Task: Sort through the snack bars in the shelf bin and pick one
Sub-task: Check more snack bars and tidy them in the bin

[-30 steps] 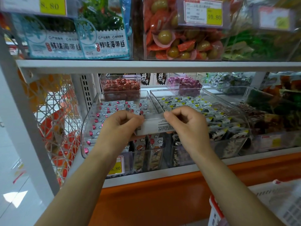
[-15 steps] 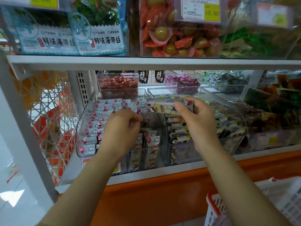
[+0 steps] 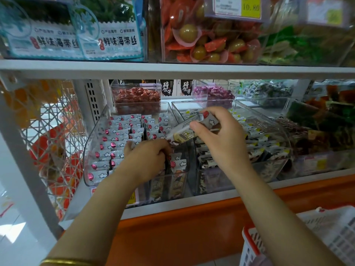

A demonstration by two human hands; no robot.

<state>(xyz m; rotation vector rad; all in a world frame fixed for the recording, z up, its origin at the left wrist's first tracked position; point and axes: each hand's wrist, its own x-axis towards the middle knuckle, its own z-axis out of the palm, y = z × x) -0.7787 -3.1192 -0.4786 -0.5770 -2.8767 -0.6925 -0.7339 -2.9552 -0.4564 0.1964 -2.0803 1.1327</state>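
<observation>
1. Your right hand (image 3: 221,139) had lifted one snack bar (image 3: 189,131) clear, fingers pinched shut on it above the bin (image 3: 92,143).
2. Your left hand (image 3: 148,158) had dropped among the rows, fingers curled; their hold, if any, couldn't be told.

1. White metal shelf (image 3: 192,205) with an orange front band below; carries a row of clear plastic bins.
2. Left bin (image 3: 92,150) packed with rows of small white snack bars (image 3: 115,140) (pink dots and cloud prints on the wrappers).
3. Just beside it, middle bin (image 3: 278,131) with black-and-white wrapped bars (image 3: 267,145).
4. Behind, smaller clear boxes: red candies (image 3: 136,98), purple candies (image 3: 214,93).
5. Far right, bin of dark green and brown packets (image 3: 322,123).
6. Upper shelf (image 3: 172,71) holding seaweed packs (image 3: 113,35) and a box of orange-wrapped snacks (image 3: 209,41).
</observation>
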